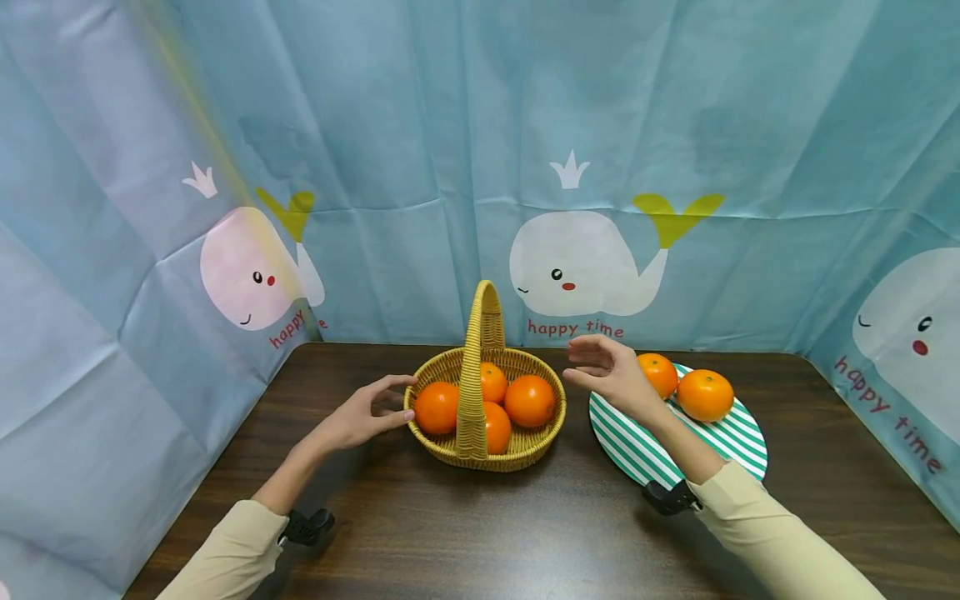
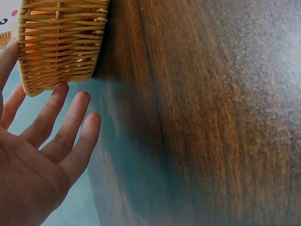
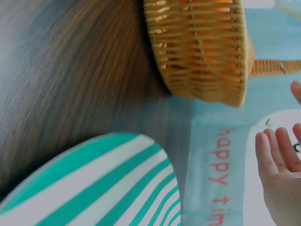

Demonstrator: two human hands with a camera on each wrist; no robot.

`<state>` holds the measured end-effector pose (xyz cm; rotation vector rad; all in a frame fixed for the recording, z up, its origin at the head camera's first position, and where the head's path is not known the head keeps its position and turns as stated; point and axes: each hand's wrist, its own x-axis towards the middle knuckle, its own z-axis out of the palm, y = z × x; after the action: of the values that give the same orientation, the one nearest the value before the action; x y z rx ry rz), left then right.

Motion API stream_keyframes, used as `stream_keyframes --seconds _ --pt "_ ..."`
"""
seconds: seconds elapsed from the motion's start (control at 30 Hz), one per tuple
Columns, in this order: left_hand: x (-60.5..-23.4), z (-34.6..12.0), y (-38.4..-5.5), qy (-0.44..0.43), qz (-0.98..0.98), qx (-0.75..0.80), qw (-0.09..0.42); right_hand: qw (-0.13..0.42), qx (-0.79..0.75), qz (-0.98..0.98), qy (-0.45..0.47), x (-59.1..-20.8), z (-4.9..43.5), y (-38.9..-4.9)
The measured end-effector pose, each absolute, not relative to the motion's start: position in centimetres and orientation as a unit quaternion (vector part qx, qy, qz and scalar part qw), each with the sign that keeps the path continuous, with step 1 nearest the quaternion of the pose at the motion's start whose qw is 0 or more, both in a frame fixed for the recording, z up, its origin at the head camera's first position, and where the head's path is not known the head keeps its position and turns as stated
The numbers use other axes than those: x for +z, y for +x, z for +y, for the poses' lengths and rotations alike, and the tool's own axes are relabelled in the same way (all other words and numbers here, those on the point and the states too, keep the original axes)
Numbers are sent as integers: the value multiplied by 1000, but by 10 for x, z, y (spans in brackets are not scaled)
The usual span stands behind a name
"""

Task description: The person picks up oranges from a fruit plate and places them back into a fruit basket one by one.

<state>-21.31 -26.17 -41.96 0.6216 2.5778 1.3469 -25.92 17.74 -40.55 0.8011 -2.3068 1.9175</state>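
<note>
A yellow wicker basket with a tall arched handle stands on the table and holds several oranges. At its left side, my left hand has thumb and fingertips at the rim. In the left wrist view its fingers look straight and spread beside the basket's woven wall. My right hand is raised between the basket and a green-and-white striped plate, holding nothing, with fingers loosely extended. On the plate lie two oranges, one partly hidden behind the right hand.
The dark wooden table runs back to a light blue curtain printed with white whales. Curtain also hangs along the left and right sides. Each wrist wears a black strap device.
</note>
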Motion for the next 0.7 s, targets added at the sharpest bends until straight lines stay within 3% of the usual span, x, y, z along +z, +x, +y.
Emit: stream_keyframes --seconds 0.7 --pt "-420 -262 -214 208 868 444 82 81 567 -787 228 -406 253 -256"
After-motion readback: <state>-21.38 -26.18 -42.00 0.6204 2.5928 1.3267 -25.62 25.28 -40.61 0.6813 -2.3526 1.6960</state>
